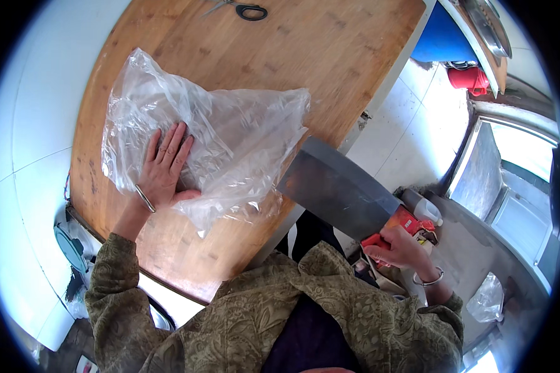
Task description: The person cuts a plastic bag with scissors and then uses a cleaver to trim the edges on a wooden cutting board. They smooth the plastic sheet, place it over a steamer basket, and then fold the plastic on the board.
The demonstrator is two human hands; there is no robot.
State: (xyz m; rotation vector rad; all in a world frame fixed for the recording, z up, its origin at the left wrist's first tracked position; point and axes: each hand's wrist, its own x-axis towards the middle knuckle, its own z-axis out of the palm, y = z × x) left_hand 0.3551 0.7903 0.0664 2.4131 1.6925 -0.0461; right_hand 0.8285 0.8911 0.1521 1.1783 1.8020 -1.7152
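Note:
A crumpled clear plastic sheet or bag [252, 121] lies spread over the wooden tabletop [326, 56]. My left hand [165, 170] presses flat on its left half, palm down, with the thumb out to the side and nothing gripped. Whether anything lies beneath the plastic there, I cannot tell. In my right hand [401, 247] is the red handle of a broad cleaver [340, 186]. Its wide dark blade points up and left, tilted, beyond the table's right edge. The blade's far end comes close to the right side of the plastic; I cannot tell whether they touch.
Black-handled scissors [251, 12] lie at the table's far end. A red plastic vessel [469, 80] sits near a shelf at upper right. A plastic jug [424, 210] stands beyond my right hand, and a crumpled clear bag [487, 298] lies lower right. White tiled wall [37, 116] borders the left.

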